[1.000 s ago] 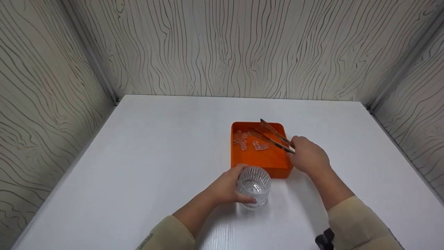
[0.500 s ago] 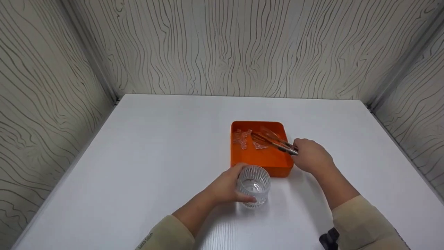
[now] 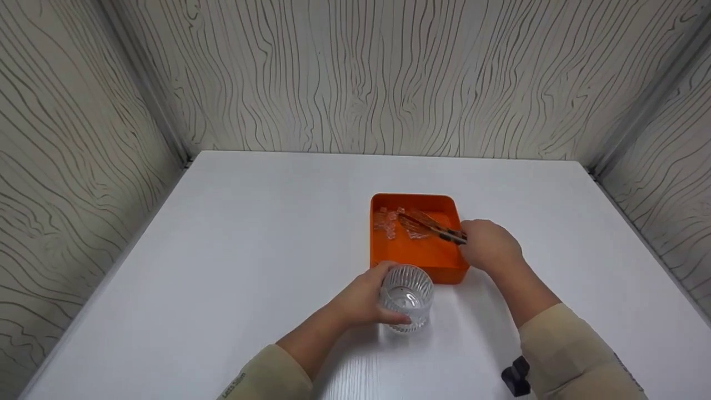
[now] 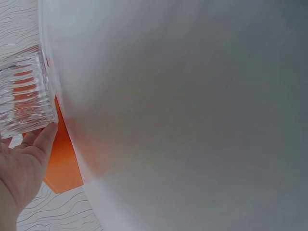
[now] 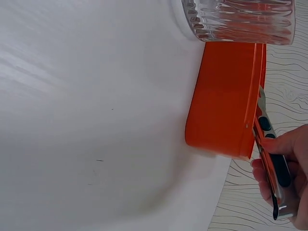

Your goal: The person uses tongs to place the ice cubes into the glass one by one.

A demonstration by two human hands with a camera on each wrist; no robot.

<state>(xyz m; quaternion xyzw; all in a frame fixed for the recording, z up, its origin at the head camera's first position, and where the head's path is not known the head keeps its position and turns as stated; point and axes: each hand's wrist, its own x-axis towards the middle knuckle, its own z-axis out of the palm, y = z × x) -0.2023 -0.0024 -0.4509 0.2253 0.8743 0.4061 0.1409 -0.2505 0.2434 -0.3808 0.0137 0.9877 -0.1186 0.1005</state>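
Observation:
A ribbed clear glass [image 3: 407, 297] stands on the table just in front of an orange tray [image 3: 427, 256]. My left hand [image 3: 364, 297] holds its side, the thumb along the near wall; in the left wrist view the fingertips [image 4: 49, 130] touch the glass [image 4: 26, 94] near its base. Small clear cubes [image 3: 384, 223] lie inside the tray, at its left and middle. Beyond the tray's right wall, my right hand [image 3: 491, 247] grips metal tongs [image 3: 451, 235] with dark grip pads. The tongs' tips reach down among the cubes; whether they pinch one is too small to tell.
The white table [image 3: 250, 233] extends to both sides of the tray. A patterned panel [image 3: 355, 78] rises behind it, with more panels at left and right. A black device [image 3: 516, 376] sits at the right sleeve.
The tongs' arms, wide apart a second ago, have come close together, and their tips have lowered into the tray. The left hand and glass have stayed put.

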